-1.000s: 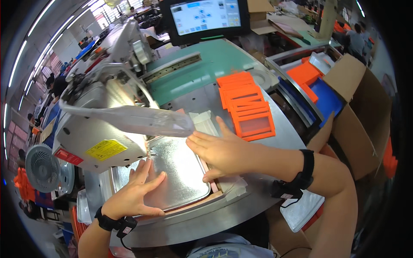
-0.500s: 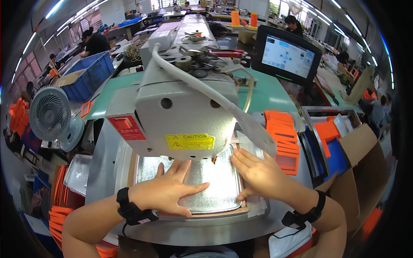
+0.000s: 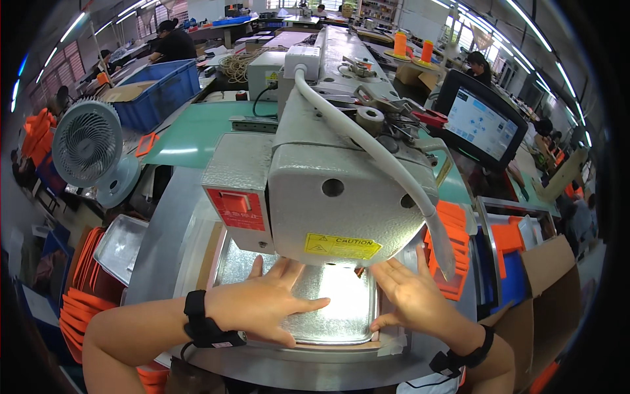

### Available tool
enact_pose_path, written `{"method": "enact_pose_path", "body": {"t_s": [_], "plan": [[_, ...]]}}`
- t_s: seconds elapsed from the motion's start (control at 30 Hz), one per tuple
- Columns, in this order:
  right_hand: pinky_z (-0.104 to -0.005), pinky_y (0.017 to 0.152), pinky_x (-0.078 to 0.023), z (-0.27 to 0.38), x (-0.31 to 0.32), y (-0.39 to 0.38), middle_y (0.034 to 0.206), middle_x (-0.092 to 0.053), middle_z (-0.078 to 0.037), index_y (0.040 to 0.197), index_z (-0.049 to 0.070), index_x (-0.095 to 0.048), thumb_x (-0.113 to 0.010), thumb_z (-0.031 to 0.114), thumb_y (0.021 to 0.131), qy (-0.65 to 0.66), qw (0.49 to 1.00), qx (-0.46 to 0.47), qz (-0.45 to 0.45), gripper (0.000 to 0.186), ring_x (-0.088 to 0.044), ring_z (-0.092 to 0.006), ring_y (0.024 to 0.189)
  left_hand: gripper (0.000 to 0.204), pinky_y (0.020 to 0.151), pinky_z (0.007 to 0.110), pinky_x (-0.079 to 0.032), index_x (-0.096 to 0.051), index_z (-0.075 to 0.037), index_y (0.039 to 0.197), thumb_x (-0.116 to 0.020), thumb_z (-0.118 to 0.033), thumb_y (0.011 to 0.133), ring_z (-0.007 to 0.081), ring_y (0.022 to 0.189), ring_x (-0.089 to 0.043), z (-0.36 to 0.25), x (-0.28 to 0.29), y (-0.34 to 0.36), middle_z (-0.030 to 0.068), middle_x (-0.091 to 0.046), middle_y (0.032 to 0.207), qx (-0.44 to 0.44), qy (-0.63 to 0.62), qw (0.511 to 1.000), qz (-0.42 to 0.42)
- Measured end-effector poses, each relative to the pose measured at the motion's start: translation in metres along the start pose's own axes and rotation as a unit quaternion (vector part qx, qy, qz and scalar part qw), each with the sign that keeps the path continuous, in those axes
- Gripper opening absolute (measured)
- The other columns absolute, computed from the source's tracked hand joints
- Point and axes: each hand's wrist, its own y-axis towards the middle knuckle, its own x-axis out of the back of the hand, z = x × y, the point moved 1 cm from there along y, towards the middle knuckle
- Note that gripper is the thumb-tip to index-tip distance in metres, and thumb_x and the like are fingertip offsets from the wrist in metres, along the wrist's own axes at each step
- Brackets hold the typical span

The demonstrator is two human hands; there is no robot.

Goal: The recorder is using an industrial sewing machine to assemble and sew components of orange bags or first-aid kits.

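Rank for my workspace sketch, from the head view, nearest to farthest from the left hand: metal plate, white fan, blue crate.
1. Metal plate: under the left hand.
2. White fan: far left, beside the table.
3. Blue crate: behind, upper left.

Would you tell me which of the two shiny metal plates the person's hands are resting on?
The large silver metal plate under the grey sewing machine head, beneath both the left hand and right hand. The smaller metal plate lies untouched to the left.

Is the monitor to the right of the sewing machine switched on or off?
On. The monitor shows a lit pale-blue screen with small icons, brighter than its dark frame, behind the sewing machine.
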Motion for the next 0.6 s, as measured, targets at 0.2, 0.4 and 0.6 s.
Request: {"method": "enact_pose_path", "body": {"t_s": [0.2, 0.4, 0.6], "plan": [[-0.0443, 0.111, -0.042, 0.008, 0.015, 0.006, 0.154, -0.033, -0.032, 0.145, -0.005, -0.036, -0.087, 0.043, 0.069, 0.037, 0.998, -0.024, 0.038, 0.103, -0.037, -0.0408, 0.143, 0.090, 0.103, 0.084, -0.014, -0.045, -0.027, 0.151, -0.082, -0.046, 0.072, 0.0597, 0.146, 0.009, 0.000, 0.004, 0.001, 0.0392, -0.003, 0.157, 0.007, -0.049, 0.999, 0.013], [-0.0673, 0.115, -0.011, -0.002, 0.000, 0.002, 0.136, -0.053, -0.021, 0.136, 0.001, -0.044, -0.084, 0.061, 0.060, 0.076, 0.996, -0.034, -0.012, 0.104, -0.048, -0.0378, 0.134, 0.090, 0.102, 0.084, -0.015, -0.046, -0.026, 0.151, -0.082, -0.046, 0.071, 0.0597, 0.147, 0.004, 0.000, 0.002, 0.002, 0.0394, -0.005, 0.157, 0.005, -0.046, 0.999, 0.006], [-0.0697, 0.117, -0.001, -0.010, -0.006, -0.003, 0.129, -0.060, -0.019, 0.134, 0.004, -0.046, -0.085, 0.063, 0.059, 0.115, 0.992, -0.031, -0.035, 0.103, -0.053, -0.0363, 0.130, 0.090, 0.103, 0.084, -0.014, -0.044, -0.026, 0.151, -0.081, -0.044, 0.071, 0.0595, 0.147, 0.004, -0.001, -0.004, 0.004, 0.0401, -0.004, 0.157, -0.002, -0.049, 0.999, -0.006]]}}
